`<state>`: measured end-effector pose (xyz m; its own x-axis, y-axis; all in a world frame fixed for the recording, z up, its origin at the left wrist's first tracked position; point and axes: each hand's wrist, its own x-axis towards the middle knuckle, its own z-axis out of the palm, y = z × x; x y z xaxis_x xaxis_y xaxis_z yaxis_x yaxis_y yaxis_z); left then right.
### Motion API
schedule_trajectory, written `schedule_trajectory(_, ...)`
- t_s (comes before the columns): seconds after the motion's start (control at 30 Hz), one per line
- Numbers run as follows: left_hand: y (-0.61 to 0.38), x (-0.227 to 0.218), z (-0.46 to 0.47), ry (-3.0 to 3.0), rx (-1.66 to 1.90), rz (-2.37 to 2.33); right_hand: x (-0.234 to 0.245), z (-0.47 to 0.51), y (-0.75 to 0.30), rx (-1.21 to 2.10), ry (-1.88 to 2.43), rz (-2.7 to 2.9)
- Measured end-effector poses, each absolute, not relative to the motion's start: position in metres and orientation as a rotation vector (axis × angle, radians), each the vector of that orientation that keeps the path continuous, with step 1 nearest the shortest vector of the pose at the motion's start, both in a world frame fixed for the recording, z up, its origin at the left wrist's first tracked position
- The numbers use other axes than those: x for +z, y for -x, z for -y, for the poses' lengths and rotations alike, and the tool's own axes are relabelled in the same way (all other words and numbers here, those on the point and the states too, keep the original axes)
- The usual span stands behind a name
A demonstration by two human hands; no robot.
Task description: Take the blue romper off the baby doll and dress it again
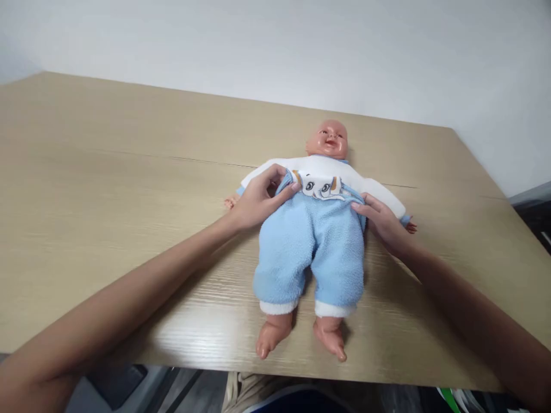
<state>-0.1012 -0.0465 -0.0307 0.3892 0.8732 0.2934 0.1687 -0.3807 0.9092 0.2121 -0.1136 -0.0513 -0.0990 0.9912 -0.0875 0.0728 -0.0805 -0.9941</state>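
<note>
A baby doll (329, 139) lies on its back, head away from me and bare feet near the front edge. It wears a white top (327, 163) with blue cuffs and fuzzy light-blue pants (286, 246) with white ankle bands. At the waist, an embroidered animal face shows on the white cloth. My left hand (260, 198) pinches the blue waistband on the left side, thumb in front. On the right side, my right hand (381, 221) grips the same waistband between thumb and fingers. Some fingertips are hidden behind the cloth.
The doll rests on a light wooden table (129, 189) with a thin seam running across it. A white wall (275, 51) stands behind. Beyond the right edge is a dark object (536, 212). My lap shows below the front edge.
</note>
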Motion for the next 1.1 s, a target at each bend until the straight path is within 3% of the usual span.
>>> schedule_trajectory(0.23, 0.114, -0.037, 0.046, -1.965, 0.889, -0.908, -0.048, 0.126, -0.216, 1.54, 1.252, 1.226)
schedule_trajectory(0.47, 0.141, -0.043, 0.045, -2.029, 0.776, -0.717, -0.038, 0.135, -0.225, 1.407, 1.308, 1.448)
schedule_trajectory(0.6, 0.151, -0.049, 0.053, -1.845, 0.718, -0.733, -0.044, 0.143, -0.215, 1.589, 1.201, 1.14)
schedule_trajectory(0.8, 0.127, -0.064, 0.066, -1.414, 0.913, -0.899, -0.049, 0.137, -0.199, 1.555, 1.197, 0.995)
schedule_trajectory(0.93, 0.128, -0.061, 0.064, -1.339, 0.886, -0.789, -0.048, 0.133, -0.21, 1.525, 1.245, 1.086)
schedule_trajectory(1.1, 0.16, -0.047, 0.051, -1.694, 0.678, -0.707, -0.031, 0.13, -0.252, 1.528, 1.288, 1.546)
